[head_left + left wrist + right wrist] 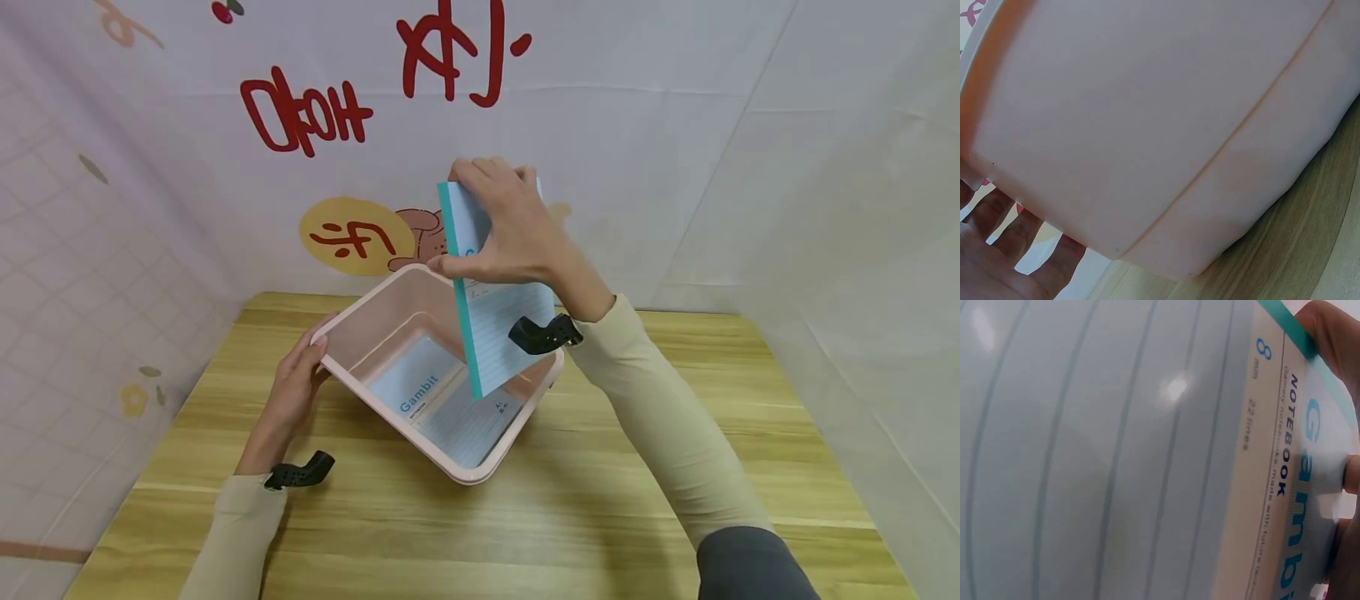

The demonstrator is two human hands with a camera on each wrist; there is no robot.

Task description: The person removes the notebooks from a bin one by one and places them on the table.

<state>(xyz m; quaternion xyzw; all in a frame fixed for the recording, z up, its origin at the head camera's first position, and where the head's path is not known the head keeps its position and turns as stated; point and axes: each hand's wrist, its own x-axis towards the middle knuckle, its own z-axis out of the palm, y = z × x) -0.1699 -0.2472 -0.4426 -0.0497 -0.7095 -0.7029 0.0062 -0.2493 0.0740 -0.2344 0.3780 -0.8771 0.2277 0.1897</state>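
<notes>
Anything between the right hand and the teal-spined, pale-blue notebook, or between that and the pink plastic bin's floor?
Nothing visible separates the right hand from the teal-spined notebook it grips. Another pale-blue notebook lies in the way, inside the pink bin.

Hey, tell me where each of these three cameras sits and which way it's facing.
Head: on the person's head, facing forward and down at the pink bin, raised notebook and table; left hand, right hand and beige sleeves show.
Left wrist: on that wrist, facing the bin's outer side and the table; part of the left hand shows lower left.
Right wrist: on that wrist, facing the raised notebook's cover; part of the right hand shows at the right edge.
Shared: head and right wrist both show the raised notebook.
</notes>
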